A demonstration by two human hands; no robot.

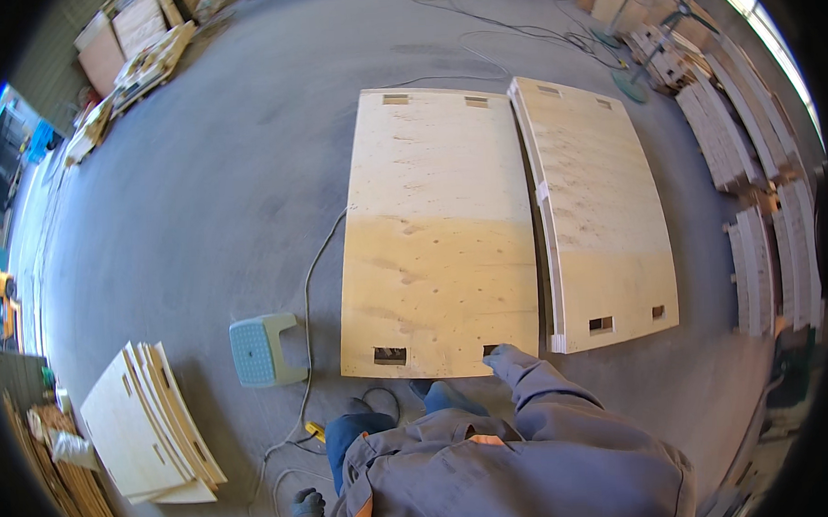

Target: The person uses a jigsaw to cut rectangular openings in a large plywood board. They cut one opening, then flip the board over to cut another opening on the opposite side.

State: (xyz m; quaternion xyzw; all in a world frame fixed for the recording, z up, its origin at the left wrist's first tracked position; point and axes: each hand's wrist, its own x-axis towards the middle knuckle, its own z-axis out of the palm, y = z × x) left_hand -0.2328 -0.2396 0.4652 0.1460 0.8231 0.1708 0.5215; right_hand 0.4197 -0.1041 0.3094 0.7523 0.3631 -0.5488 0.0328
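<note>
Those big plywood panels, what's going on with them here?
A person stands at the near edge of the left plywood panel, with the gloved right hand at its near right slot; whether it grips is hard to tell. The gloved left hand is down at the left, away from the panels. The right plywood panel lies alongside, untouched.

Light entered at left and through a glaring strip point(776, 35), upper right. The plywood panel point(438, 276) was bright; shadow lay beside the stacked sheets point(137, 428). Outer edges bowed.
</note>
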